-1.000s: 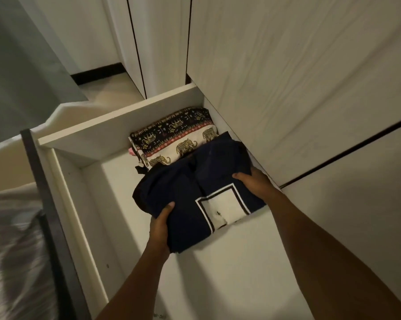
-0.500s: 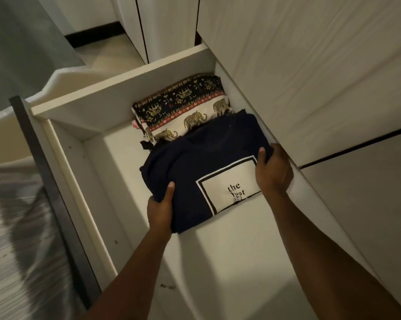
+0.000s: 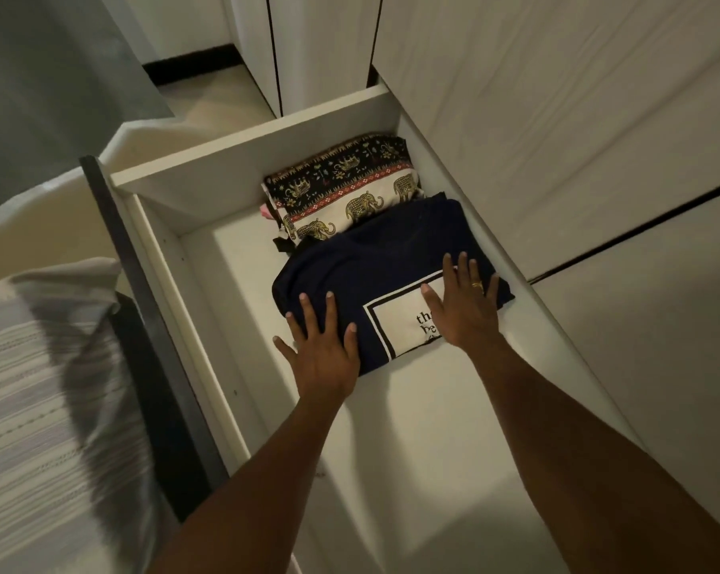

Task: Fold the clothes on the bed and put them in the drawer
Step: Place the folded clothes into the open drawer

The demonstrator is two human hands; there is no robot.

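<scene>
A folded navy T-shirt with a white framed print panel [image 3: 370, 267] lies on the floor of the open white drawer [image 3: 246, 159]. It sits just on the near side of the folded elephant-print cloth [image 3: 350, 188], and its far edge touches or slightly overlaps that cloth.

Neither hand has a closed grip. The left hand [image 3: 323, 345] lies flat with fingers straight and spread on the shirt's corner farthest from the elephant-print cloth, the heel of the hand just off the fabric. The right hand [image 3: 466, 308], which wears a gold ring [image 3: 477, 284], presses flat on the print panel, nearer the cloth than the left hand is.

The step in hand looks like settling and smoothing the shirt. To do it well, press straight down with the palms and sweep outward from the middle toward the edges, so the folds bed flat without sliding the packet. It would also help to nudge the far edge square against the elephant-print cloth rather than letting it ride up over the cloth. Lift the hands off vertically so no layer drags open.

The shirt's long axis runs roughly parallel to the near edge of the elephant-print cloth. The print faces up, and its lettering reads upright from the person's side, so the collar end probably points toward the cloth.
</scene>
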